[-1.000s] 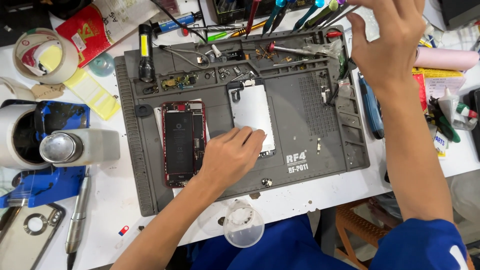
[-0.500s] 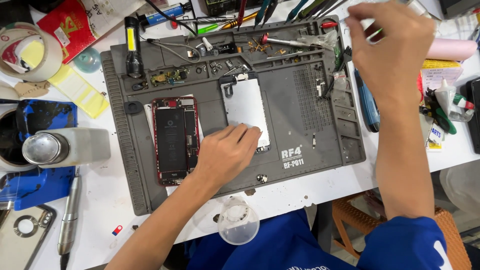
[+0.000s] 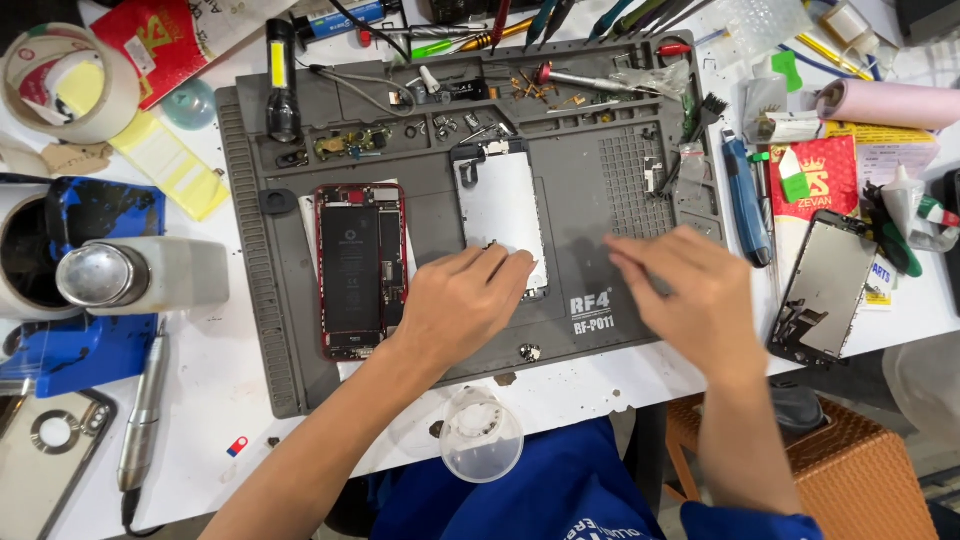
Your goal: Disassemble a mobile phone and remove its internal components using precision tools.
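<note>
At the centre of the frame the left hand (image 3: 465, 305) lies with curled fingers pressed on the lower edge of the flat white screen panel (image 3: 500, 220), seemingly to steady it on the ribbed grey rubber mat (image 3: 420, 140). The right hand (image 3: 695, 300), blurred, hovers just right of it, fingers loosely together; whether it pinches anything cannot be told. Left of the panel lies the opened red phone body (image 3: 360, 270), its glossy black battery facing up.

White phone screen panel (image 3: 500, 215) lies flat, face-down, on grey mat (image 3: 600, 200).
</note>
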